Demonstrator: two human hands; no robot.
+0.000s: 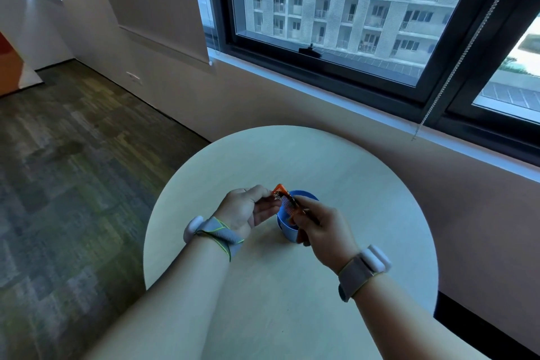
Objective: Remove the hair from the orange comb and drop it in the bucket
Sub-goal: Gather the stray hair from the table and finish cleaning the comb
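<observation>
Just below the middle of the frame, over the round counter [292, 286], I have the orange comb [285, 199] held above the blue bucket [287, 228]. My right hand [324, 228] has its grip clenched round the comb's handle end, while my left hand [248, 207] pinches at the teeth near the far tip, where the hair should sit; the strands themselves are too fine for me to make out. I judge the comb light and stiff, its thin teeth liable to flex, so the handle is the place to hold. Hair will be soft, weightless and clingy, best pinched close to the teeth. By count: one comb, one bucket, two hands, a band on each wrist.
</observation>
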